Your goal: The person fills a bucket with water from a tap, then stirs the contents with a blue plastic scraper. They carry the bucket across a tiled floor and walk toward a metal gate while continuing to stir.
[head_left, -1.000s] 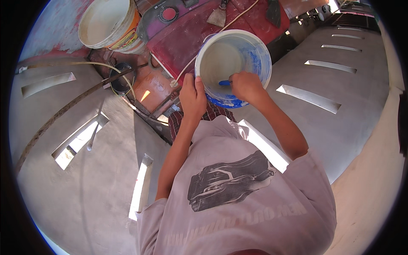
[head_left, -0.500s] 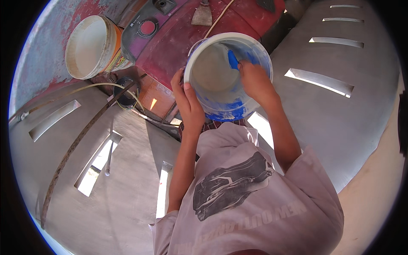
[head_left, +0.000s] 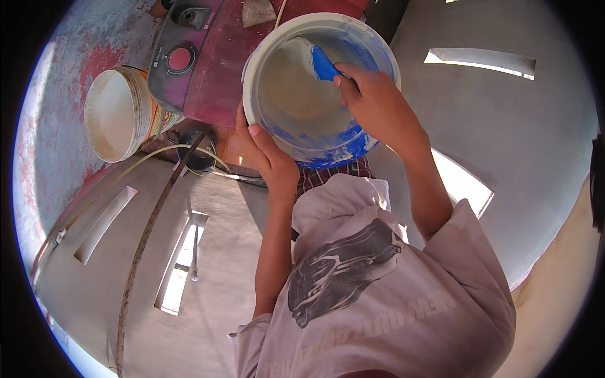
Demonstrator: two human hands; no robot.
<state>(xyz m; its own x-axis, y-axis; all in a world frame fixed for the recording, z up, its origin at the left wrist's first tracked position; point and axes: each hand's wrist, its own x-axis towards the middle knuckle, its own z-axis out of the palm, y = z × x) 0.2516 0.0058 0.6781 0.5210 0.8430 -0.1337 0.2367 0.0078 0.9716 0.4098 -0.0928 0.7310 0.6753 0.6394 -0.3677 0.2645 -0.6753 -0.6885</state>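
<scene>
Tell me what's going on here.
A person's left hand rests against the rim of a blue-smeared bucket, while the right hand grips a blue tool inside it, at the pale material. A second bucket, orange on its side, is off to the left, beside a red machine with a dial.

Home reno spot, by the looks: bare grey walls (head_left: 472, 120) w/ narrow slots (head_left: 482, 61). Red appliance (head_left: 220, 69) w/ a dial (head_left: 180, 58) sits nr. a smeared bucket (head_left: 334, 152) & a peeling wall (head_left: 69, 88).
</scene>
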